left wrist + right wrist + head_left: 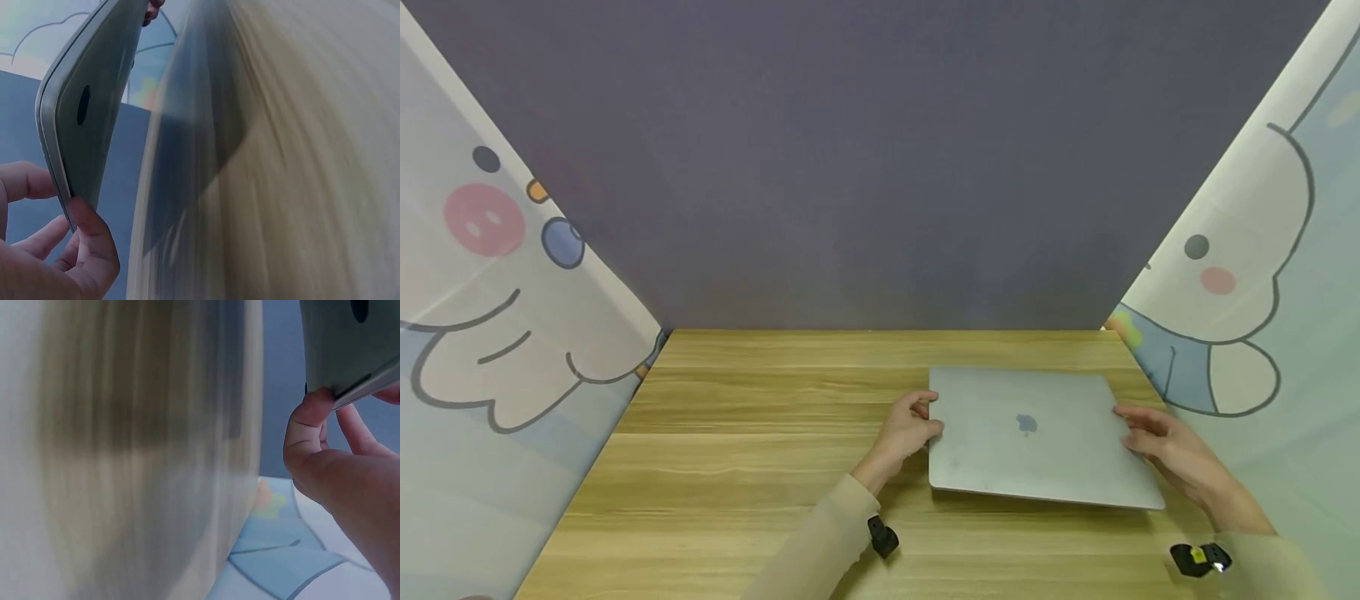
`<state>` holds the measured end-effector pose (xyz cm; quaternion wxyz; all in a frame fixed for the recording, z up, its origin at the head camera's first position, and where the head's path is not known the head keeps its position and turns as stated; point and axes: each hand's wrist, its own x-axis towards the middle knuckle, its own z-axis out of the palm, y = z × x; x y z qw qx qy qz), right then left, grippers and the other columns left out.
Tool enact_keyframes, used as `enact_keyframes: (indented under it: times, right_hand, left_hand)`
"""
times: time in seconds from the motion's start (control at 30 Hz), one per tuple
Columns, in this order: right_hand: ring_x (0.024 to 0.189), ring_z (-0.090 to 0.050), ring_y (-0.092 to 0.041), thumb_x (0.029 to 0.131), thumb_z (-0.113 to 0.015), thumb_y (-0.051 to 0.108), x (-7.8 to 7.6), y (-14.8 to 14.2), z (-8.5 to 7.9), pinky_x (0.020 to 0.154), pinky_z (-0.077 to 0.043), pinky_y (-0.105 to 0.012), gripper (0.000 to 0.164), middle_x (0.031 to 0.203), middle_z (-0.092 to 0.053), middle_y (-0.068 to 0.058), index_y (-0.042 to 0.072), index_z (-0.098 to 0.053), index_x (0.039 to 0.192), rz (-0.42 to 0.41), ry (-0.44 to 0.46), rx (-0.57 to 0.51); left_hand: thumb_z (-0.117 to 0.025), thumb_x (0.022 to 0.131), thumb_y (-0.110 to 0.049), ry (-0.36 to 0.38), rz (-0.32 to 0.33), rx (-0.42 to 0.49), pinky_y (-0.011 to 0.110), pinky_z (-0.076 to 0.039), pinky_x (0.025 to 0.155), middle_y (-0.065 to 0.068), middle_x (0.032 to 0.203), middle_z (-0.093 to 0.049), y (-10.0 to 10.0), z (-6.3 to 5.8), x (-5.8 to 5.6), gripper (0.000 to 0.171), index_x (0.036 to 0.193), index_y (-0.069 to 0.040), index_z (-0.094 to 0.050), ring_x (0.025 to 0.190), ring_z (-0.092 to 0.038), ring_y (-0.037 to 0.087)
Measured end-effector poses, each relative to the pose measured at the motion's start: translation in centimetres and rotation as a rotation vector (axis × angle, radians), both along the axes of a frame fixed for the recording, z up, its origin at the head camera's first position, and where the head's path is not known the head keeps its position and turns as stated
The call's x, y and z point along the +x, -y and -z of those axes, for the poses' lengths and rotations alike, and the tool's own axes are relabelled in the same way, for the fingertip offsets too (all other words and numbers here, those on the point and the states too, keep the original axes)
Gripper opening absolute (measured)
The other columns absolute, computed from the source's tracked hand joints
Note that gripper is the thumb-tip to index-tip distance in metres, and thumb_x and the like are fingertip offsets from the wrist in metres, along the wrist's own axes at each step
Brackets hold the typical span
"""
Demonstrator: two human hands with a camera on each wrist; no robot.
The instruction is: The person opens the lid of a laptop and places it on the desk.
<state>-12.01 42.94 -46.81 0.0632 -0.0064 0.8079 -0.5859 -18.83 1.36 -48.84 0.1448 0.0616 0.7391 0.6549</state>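
A closed silver laptop [1000, 450] with a dark apple logo on its lid is held at the right half of the table. My left hand [904, 429] grips its left edge, thumb on one face and fingers on the other. At the opposite side, my right hand [1176, 454] pinches the right edge. Both wrist views show the laptop's underside with a round dark foot; in the left wrist view the laptop [94, 112] is raised off the wood and casts a shadow on it. Fingers of the right hand [337, 444] curl round the laptop's edge.
The wood-grain table [737, 467] extends to the left of the laptop. A dark grey panel [880, 167] stands behind it. Cartoon-printed cloths hang at the left [550, 467] and right [1285, 467] sides. Black camera mounts sit on both wrists.
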Motion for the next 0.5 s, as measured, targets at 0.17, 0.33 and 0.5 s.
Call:
enact_keyframes:
  times: [0.17,0.33,0.5]
  right_hand:
    - [0.111,-0.043,0.008,0.099,-0.061,0.000,-0.2,0.9,-0.3,0.086,-0.046,-0.009,0.047,0.129,-0.044,0.018,-0.007,-0.048,0.143,0.008,-0.029,-0.013]
    - [0.109,-0.043,0.001,0.098,-0.062,-0.002,-0.4,1.9,-0.5,0.085,-0.047,-0.011,0.045,0.128,-0.045,0.016,-0.003,-0.052,0.142,0.016,-0.045,-0.056]
    - [0.112,-0.042,0.005,0.098,-0.062,-0.001,-0.7,3.0,-0.6,0.086,-0.046,-0.009,0.050,0.131,-0.041,0.013,-0.006,-0.047,0.145,0.011,-0.032,-0.051]
  left_hand:
    - [-0.074,0.085,-0.002,-0.005,-0.019,-0.029,0.025,-0.042,0.056,0.006,0.098,-0.050,0.9,-0.6,-0.1,0.048,0.131,-0.011,-0.066,0.069,-0.047,0.014]
    - [-0.073,0.087,-0.003,-0.029,-0.008,-0.037,0.027,-0.044,0.053,0.008,0.099,-0.050,1.8,-1.2,-0.2,0.047,0.132,-0.009,-0.065,0.065,-0.046,0.013]
    - [-0.072,0.088,-0.004,-0.041,0.000,-0.050,0.027,-0.044,0.051,0.010,0.101,-0.049,3.0,-1.9,-0.1,0.046,0.133,-0.009,-0.064,0.064,-0.045,0.014]
